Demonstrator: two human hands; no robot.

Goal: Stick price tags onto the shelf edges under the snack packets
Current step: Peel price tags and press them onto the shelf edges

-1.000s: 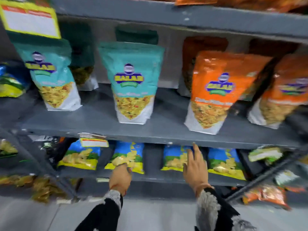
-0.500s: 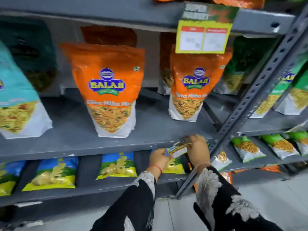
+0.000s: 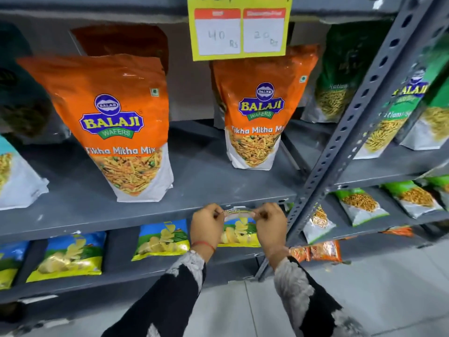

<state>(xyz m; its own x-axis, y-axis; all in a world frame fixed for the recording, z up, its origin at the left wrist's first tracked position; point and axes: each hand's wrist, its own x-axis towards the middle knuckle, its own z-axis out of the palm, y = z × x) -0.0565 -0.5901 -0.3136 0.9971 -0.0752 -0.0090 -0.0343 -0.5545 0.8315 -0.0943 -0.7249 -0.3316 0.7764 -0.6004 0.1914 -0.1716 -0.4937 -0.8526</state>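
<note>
A small price tag (image 3: 237, 212) is held flat against the front edge of the grey shelf (image 3: 121, 218), just below and between two orange Balaji packets (image 3: 116, 127) (image 3: 258, 113). My left hand (image 3: 206, 224) pinches the tag's left end and my right hand (image 3: 271, 224) pinches its right end. The tag is seen edge-on, so its face is mostly hidden. A yellow price tag (image 3: 239, 27) marked 40 and 20 hangs from the shelf edge above.
A slotted grey upright (image 3: 340, 147) rises just right of my right hand. Blue and yellow chip packets (image 3: 162, 239) lie on the shelf below. Green packets (image 3: 386, 113) fill the bay to the right. Grey floor tiles lie underneath.
The view has swung right from the teal packets to the orange ones. Both hands have risen from the lower shelf, taken the tag by its ends and brought it up to the shelf edge.
</note>
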